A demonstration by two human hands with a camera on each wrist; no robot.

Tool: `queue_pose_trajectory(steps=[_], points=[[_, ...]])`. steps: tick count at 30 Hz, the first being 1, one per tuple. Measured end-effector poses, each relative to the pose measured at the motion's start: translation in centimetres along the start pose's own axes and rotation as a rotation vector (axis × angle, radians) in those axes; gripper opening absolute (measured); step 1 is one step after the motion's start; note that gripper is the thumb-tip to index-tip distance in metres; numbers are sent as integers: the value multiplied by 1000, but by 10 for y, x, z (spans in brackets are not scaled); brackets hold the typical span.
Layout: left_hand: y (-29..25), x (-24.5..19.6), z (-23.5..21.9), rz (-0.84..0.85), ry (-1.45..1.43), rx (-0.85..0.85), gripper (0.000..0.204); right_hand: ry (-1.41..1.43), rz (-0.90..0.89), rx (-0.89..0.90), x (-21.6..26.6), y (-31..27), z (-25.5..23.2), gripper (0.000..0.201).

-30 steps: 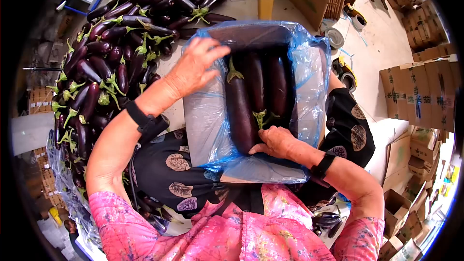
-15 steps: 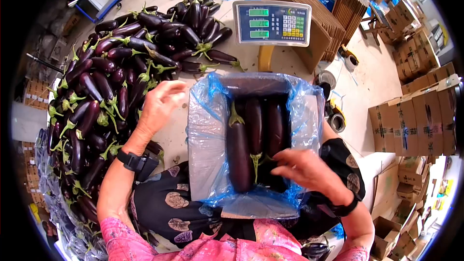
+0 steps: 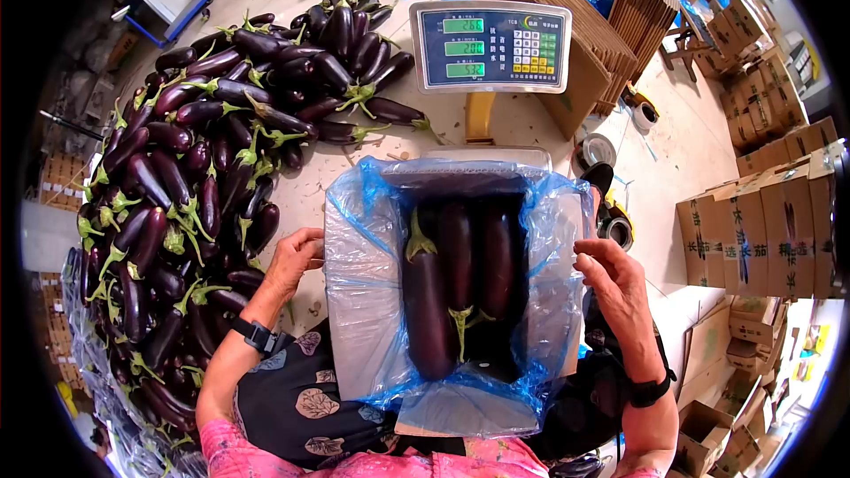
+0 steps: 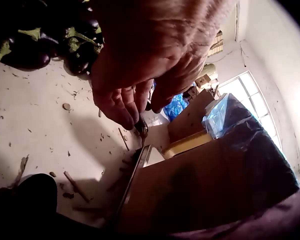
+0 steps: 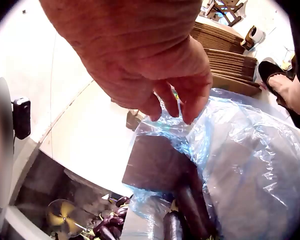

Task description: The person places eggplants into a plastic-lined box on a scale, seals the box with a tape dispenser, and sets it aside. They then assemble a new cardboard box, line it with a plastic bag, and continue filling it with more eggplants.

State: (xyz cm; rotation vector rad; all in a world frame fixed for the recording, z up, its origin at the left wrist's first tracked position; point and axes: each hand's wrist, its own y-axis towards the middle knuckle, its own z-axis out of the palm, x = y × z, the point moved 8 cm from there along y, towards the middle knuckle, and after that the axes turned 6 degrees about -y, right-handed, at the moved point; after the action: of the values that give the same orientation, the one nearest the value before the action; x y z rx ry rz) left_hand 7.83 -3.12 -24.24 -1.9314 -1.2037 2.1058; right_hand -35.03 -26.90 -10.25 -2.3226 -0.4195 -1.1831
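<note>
A carton (image 3: pixel 359 319) lined with blue plastic film (image 3: pixel 547 301) stands in front of the person. Inside, side by side, lie three large dark eggplants (image 3: pixel 430 310), with part of the dark bottom showing near the front. At the carton's left side, the left hand (image 3: pixel 296 261) has loosely bent fingers and holds nothing; in the left wrist view that hand (image 4: pixel 150 65) is above the floor beside the carton wall (image 4: pixel 175 185). The right hand (image 3: pixel 615 283) is at the right rim, fingers loosely bent. From the right wrist view, whether the right hand (image 5: pixel 150 70) touches the film cannot be told.
Many eggplants (image 3: pixel 168 204) are heaped on the left. Behind the carton is a scale display (image 3: pixel 491 46) on a yellow post (image 3: pixel 480 118). Flattened cardboard (image 3: pixel 549 26) leans behind it, tape rolls (image 3: pixel 598 150) lie to its right, and cartons (image 3: pixel 761 230) stand far right.
The right hand has let go of the eggplants and moved out to the right rim. The left hand has come down to the left side. With the head view shifted, the whole scale display shows.
</note>
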Motion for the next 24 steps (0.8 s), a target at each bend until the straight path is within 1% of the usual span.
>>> queue_pose_trajectory(steps=[2,5,7,8,9,10,11,12,13,14,15,17,20,21,23,24], points=[[0,1,2,-1,31,28,36,-6,-11,-25,1,1,0,31],[1,-3,2,-1,22,27,37,-21,-44,-78,4,3,0,27],[4,-12,6,40,-71,55,39,-15,-38,-81,2,5,0,27],[4,-16,8,55,-118,66,41,1,-72,-122,2,7,-2,28],[6,-25,7,62,-105,53,45,36,-101,-132,-1,11,-4,31],[9,-39,12,76,-125,85,49,32,-110,-161,-7,20,-8,35],[11,-57,17,133,-137,115,54,28,-116,-190,-10,28,-12,40],[6,-86,31,208,-82,177,58,-37,-164,-220,1,34,-13,45],[-7,-122,49,271,3,239,61,-102,-216,-253,12,41,-16,50],[-3,-142,56,380,184,274,65,-142,-270,-236,13,53,-16,59],[-4,-161,69,412,291,330,68,-231,-341,-226,25,61,-13,59],[3,-177,91,489,327,383,55,-406,-483,-206,53,75,-1,61],[18,-177,116,432,643,478,35,-483,-483,3,73,95,26,51],[19,-186,116,536,632,397,30,-475,-445,41,82,96,32,35],[14,-200,113,743,603,231,20,-587,-375,8,81,101,31,23],[11,-203,111,689,544,239,18,-500,-398,-20,84,97,26,21]])
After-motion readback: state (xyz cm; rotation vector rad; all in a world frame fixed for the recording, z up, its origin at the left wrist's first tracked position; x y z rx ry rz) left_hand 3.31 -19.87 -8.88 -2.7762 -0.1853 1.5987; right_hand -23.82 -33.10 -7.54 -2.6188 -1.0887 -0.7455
